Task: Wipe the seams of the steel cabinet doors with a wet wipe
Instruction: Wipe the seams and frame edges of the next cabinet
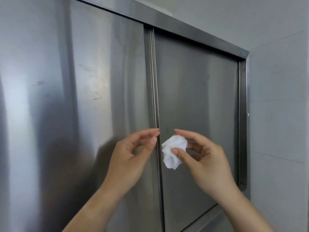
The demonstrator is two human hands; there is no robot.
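- Pinched between thumb and forefinger of the right hand (205,158), low in view toward 5 o'clock: a crumpled white wet wipe (173,151), held in front of the right door (197,89); contact with the steel cannot be told
- Behind the wipe: the other right fingers, bent and spread apart
- Just beside the wipe, at its 9 o'clock: the left hand (132,153), holding nothing, fingers loosely curled, thumb and forefinger apart with a clear gap between them
- Reaching the vertical seam (154,81): the left forefinger tip; touching the metal or not, cannot tell
- Running from 12 o'clock down to 6 o'clock, between the two hands: that seam, a narrow bright strip where the edge of the left door (75,97) meets the right door
- Hiding a short stretch of the seam low down: the left thumb and forefinger, with the wipe's edge just at 3 o'clock of it
- On the left door toward 9 o'clock: pale scuffs (97,97) and broad blurred reflections
- Above both doors, slanting from 11 o'clock to 2 o'clock: top rail (184,30), a dark gap beneath it
- At 3 o'clock: upright frame post (242,123) closing off the right door, grey wall (275,97) beyond
- Toward 5 o'clock, under the right door: bottom rail (205,216), partly hidden by the right forearm (242,211)
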